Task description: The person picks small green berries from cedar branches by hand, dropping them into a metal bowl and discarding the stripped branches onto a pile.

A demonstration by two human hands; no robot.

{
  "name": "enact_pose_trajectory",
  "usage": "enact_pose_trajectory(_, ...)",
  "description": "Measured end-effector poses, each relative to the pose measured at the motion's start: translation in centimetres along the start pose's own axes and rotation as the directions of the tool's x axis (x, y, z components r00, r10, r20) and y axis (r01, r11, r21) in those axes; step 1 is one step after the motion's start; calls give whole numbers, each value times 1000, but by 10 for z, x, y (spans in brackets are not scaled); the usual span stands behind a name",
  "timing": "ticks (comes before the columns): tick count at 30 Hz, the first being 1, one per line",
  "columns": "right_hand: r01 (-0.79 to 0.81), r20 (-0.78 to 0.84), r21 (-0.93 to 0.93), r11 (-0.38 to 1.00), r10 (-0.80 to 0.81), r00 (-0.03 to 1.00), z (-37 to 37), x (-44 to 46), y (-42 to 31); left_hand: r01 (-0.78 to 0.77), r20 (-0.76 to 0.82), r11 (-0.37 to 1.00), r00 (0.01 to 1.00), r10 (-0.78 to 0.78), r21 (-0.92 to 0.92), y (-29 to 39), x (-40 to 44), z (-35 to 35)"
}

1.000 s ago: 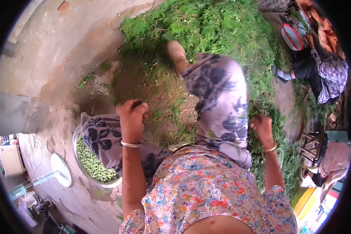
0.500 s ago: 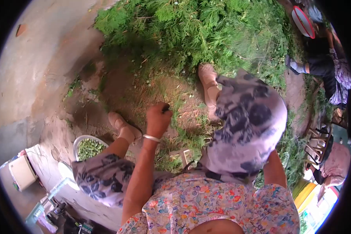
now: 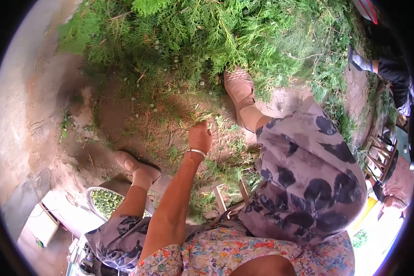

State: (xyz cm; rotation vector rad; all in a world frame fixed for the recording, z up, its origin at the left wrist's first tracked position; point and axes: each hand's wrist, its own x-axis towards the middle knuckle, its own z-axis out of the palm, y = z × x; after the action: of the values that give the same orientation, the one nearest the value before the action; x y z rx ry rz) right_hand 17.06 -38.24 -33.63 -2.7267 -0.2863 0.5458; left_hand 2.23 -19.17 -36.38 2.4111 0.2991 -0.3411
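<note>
My left hand [image 3: 199, 137], with a bangle [image 3: 197, 152] at its wrist, is held low over the littered ground between my feet. Its fingers are curled closed; whatever they hold, if anything, is hidden. Just beyond the knuckles lie bits of yellowish-green sprig [image 3: 201, 116]. A large heap of green conifer branches [image 3: 207, 32], with small round cones among them, fills the area ahead. Beside my left leg stands a metal basin [image 3: 89, 195] full of small green cones [image 3: 106, 202]. My right hand is out of sight, behind my raised right knee.
My right shoe [image 3: 239, 87] touches the edge of the heap; my left shoe [image 3: 132, 162] is on bare soil. A wooden stool frame [image 3: 221, 198] shows beneath me. Another person's leg [image 3: 391, 73] is at the right, near a wooden chair [image 3: 381, 156]. A wall [image 3: 20, 106] borders the left.
My left hand has moved right and slightly forward, its fist still closed. The view has tilted closer to the branches, and my right arm has gone out of sight.
</note>
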Motion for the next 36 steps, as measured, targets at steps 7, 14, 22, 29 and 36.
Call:
enact_pose_trajectory(7, 55, 4, -249, 967, -56, 998, 32, 59, -28, -26, 201, 930, 978, -52, 368, -1, 15, 20)
enact_pose_trajectory(14, 13, 4, -293, 956, -12, 1000, 49, 75, -32, -118, 72, 957, 992, 102, 265, 39, 30, -8)
enact_pose_trajectory(22, 35, 27, -243, 969, -29, 999, 45, 76, -32, -139, 105, 948, 988, 113, 287, 39, 48, 42)
enact_pose_trajectory(29, 25, 20, -251, 968, -20, 1000, 49, 80, -29, -94, 74, 985, 994, 84, 143, 28, 53, 35)
enact_pose_trajectory(36, 25, 21, -222, 975, -21, 1000, 45, 75, -26, 319, 241, 54, 805, -543, -946, -36, 14, -68)
